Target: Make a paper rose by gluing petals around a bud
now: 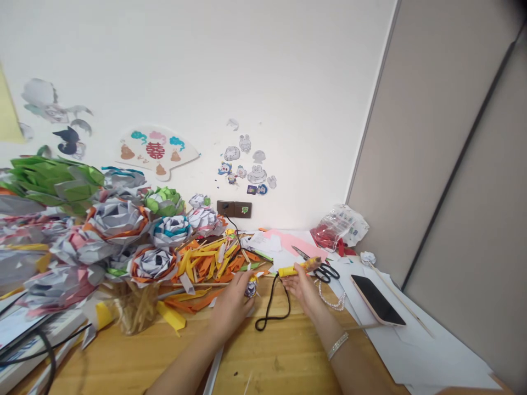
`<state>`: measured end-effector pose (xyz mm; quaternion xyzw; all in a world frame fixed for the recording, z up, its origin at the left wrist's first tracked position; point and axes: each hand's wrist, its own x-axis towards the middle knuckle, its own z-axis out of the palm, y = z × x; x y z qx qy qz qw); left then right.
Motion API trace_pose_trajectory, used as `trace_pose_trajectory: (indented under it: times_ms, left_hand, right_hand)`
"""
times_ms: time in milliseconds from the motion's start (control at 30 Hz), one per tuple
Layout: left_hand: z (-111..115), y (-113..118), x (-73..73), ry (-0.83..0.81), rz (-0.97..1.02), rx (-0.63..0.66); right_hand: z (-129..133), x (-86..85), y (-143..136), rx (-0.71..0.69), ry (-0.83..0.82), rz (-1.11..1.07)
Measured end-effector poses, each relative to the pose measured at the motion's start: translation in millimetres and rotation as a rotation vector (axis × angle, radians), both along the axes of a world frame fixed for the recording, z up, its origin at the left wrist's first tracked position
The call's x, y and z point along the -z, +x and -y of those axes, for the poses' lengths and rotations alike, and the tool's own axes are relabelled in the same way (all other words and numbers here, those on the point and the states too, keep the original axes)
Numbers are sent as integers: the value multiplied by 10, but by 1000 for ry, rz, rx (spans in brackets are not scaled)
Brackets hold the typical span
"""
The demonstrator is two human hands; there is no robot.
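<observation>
My left hand point(233, 300), palm down over the wooden table, has its fingers closed round a small paper flower point(251, 286) of white and yellow folds; part of the flower is hidden by the fingers. In my right hand point(302, 286) lies a yellow glue gun point(290, 270), held with the thumb over it, its darker end pointing right. A black cord point(269, 318) leaves its left end and loops on the table between my hands. Just right of my right hand are black-handled scissors point(327, 272) and a white beaded string point(332, 303).
Large folded-paper flowers point(117, 219) crowd the left side, some above a clear container point(135, 307). Orange and yellow paper strips point(209, 260) lie behind my left hand. At right, a phone point(377, 300) and a thin stick point(403, 302) rest on white sheets point(436, 351). A wall socket point(234, 209) holds a plug.
</observation>
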<state>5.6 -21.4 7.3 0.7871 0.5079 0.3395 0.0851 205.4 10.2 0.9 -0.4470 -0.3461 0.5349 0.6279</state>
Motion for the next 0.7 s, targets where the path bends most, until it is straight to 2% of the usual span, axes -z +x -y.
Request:
trace_pose_trajectory:
  times_ms: [267,700]
  left_hand:
    - [-14,6,4,21,29,6]
    - [8,3,-18,0,19,3]
  right_hand:
    - [44,-24,-30,-41,93,-42]
    - [-32,-14,45,41,145,-64]
